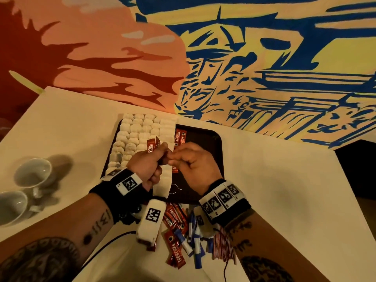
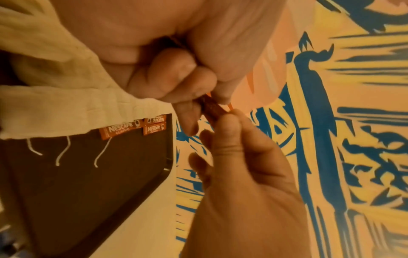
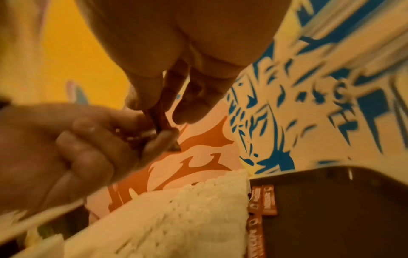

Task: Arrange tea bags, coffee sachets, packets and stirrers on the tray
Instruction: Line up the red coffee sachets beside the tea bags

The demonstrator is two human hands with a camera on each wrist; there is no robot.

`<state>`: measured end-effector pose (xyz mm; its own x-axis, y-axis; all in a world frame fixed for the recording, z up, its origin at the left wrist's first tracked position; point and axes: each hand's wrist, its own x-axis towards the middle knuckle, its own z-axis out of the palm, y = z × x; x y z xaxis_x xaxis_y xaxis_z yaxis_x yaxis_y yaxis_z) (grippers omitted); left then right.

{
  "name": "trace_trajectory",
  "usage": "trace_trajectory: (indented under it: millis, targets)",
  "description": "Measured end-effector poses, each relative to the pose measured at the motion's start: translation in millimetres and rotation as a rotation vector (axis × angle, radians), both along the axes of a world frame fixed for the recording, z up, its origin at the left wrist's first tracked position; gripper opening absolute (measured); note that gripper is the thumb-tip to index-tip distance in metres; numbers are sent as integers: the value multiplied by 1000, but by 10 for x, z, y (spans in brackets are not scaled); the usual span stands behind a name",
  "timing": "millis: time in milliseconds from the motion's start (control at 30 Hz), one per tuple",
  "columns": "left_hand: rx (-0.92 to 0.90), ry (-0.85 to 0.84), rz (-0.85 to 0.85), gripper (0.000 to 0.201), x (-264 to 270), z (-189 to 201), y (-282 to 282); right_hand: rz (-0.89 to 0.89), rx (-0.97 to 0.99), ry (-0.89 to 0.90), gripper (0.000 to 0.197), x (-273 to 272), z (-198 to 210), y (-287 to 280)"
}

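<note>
**Sachet passed between two hands above the tray**

The left hand [image 1: 149, 166] gripped several Nescafé sachets [image 1: 152, 145]; the right hand [image 1: 193, 164] pinched one sachet's near end. Both hovered over the black tray [image 1: 213, 137], rows of tea bags [image 1: 140, 133] filling its left side.

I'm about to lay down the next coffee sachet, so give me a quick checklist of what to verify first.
1. Sachets in the left hand gripped firmly: ok.
2. Right hand pinching a single sachet: cannot tell, fingers hide it.
3. Bare space on the tray right of the laid coffee sachets: ok.
4. Tea bags in tidy rows: ok.
5. Laid sachets straight: cannot tell, hands cover part.
6. Loose pile near the tray for later: ok.
</note>
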<state>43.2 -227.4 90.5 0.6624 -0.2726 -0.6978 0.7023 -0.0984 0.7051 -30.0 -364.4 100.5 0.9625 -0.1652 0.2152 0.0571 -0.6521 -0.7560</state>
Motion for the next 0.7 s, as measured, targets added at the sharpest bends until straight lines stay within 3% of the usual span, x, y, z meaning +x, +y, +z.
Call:
trace_trajectory:
  millis: [67, 133, 267, 333, 433, 533, 633, 700]
  targets:
    - [6, -21, 41, 35, 41, 38, -45, 90, -117, 24, 16, -2, -24, -47]
    - [53, -105, 12, 37, 63, 79, -76, 85, -103, 68, 20, -31, -21, -125]
    - [224, -364, -210, 45, 36, 106, -79, -148, 182, 141, 25, -108, -31, -169]
    - [191, -465, -265, 36, -37, 71, -98, -286, 352, 211, 25, -83, -46, -172]
    - [199, -582, -389, 19, -134, 33, -146, -322, 516, 312, 14, -46, -59, -171]
    - [158, -584, -375, 9, -168, 11, -162, -338, 597, 326, 13, -48, -39, -189]
    - [58, -498, -335, 17, -190, -15, -150, -407, 767, 339, 11, -33, -39, -223]
    - [79, -491, -362, 18, -167, -44, -144, -433, 776, 338, 10, -21, -75, -225]
